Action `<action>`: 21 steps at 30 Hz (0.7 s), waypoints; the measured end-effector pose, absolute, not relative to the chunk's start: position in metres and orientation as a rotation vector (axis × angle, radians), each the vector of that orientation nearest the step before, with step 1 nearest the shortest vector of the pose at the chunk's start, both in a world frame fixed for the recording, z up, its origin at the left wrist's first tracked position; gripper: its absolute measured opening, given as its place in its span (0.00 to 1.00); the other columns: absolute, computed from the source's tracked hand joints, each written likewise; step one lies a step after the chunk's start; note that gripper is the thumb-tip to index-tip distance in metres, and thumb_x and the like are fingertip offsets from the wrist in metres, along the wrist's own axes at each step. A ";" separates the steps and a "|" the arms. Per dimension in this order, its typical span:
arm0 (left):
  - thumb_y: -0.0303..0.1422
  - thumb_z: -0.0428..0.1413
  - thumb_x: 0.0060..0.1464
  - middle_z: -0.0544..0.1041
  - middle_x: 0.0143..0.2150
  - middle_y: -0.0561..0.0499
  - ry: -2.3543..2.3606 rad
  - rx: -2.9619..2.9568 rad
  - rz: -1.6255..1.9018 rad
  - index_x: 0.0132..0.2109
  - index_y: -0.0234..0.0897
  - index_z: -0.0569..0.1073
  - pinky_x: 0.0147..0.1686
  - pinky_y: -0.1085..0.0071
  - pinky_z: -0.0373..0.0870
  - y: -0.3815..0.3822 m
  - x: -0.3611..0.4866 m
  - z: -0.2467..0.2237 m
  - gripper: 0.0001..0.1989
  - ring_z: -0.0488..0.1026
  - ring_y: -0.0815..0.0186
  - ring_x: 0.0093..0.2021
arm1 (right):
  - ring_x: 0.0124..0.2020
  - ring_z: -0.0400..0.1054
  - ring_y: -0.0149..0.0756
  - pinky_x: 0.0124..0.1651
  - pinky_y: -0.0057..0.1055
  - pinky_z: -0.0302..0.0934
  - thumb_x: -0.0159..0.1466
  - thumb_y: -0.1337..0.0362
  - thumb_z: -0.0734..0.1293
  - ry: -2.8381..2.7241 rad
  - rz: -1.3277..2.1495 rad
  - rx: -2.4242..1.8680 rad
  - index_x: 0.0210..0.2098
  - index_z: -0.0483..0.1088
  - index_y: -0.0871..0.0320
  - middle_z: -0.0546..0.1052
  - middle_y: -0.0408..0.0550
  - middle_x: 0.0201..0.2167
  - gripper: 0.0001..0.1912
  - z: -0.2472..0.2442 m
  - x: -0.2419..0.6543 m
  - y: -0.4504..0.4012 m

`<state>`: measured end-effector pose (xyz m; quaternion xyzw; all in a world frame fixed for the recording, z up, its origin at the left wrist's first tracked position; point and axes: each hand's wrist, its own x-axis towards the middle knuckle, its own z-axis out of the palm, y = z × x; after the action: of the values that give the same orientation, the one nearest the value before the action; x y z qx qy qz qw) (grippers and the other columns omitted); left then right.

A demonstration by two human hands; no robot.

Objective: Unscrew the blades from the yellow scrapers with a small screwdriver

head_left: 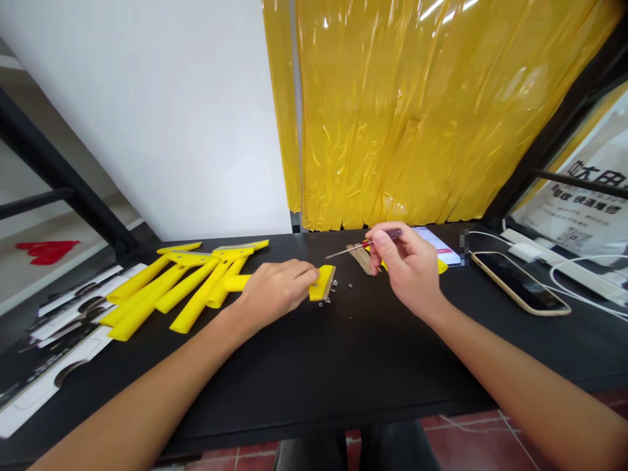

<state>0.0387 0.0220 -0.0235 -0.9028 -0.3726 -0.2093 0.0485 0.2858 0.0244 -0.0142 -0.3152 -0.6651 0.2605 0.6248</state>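
On the black tabletop (pixel 373 386), seen from the head camera, the left hand (pixel 275 292) lies over a yellow plastic scraper (pixel 321 282). Its fingers curl down onto the flat head and clasp it against the surface, while the handle runs back under the palm. That broad, low hold looks well suited to keeping the head from shifting. The right hand (pixel 407 269) is raised just above the table, thumb and fingers pinched round the dark handle of a small screwdriver (pixel 392 234). The thin shaft points left, and its tip hangs near the scraper head, apparently not touching it. Holding the tool between the fingertips should allow fine control. Small screws (pixel 334 284) lie just beside the head, within easy reach. A tan strip (pixel 362 258) and a partly hidden yellow piece (pixel 440 266) sit by the right hand. Further left lie a heap of yellow scrapers (pixel 181 288) and white-and-black packaging cards (pixel 63 333). To the right, a phone (pixel 520 284) rests near a white power strip (pixel 564 275).
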 end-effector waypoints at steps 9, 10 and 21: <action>0.48 0.49 0.67 0.76 0.24 0.50 -2.090 -3.157 -1.272 0.38 0.33 0.77 0.18 0.75 0.63 0.005 0.049 0.005 0.23 0.69 0.70 0.18 | 0.27 0.72 0.34 0.31 0.36 0.68 0.69 0.64 0.67 -1.619 0.294 -0.464 0.42 0.75 0.53 0.75 0.46 0.31 0.05 -0.015 0.280 0.008; 0.48 0.49 0.67 0.79 0.30 0.48 -2.124 -3.224 -1.359 0.41 0.33 0.76 0.16 0.75 0.63 0.004 0.051 0.006 0.22 0.70 0.71 0.17 | 0.29 0.72 0.35 0.32 0.37 0.68 0.69 0.65 0.67 -1.653 0.283 -0.448 0.43 0.75 0.53 0.76 0.46 0.31 0.05 -0.015 0.280 0.008; 0.45 0.54 0.65 0.80 0.42 0.42 -2.280 -3.325 -1.843 0.51 0.34 0.68 0.10 0.75 0.65 0.007 0.060 -0.011 0.18 0.77 0.65 0.19 | 0.33 0.73 0.36 0.35 0.36 0.67 0.68 0.68 0.67 -1.837 0.225 -0.470 0.44 0.73 0.53 0.79 0.47 0.32 0.06 -0.016 0.280 0.007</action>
<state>0.0599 0.0067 -0.0114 -0.5991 -0.4107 -0.3321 -0.6017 0.2798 0.0069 -0.0156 -0.2008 -0.7852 0.0962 0.5778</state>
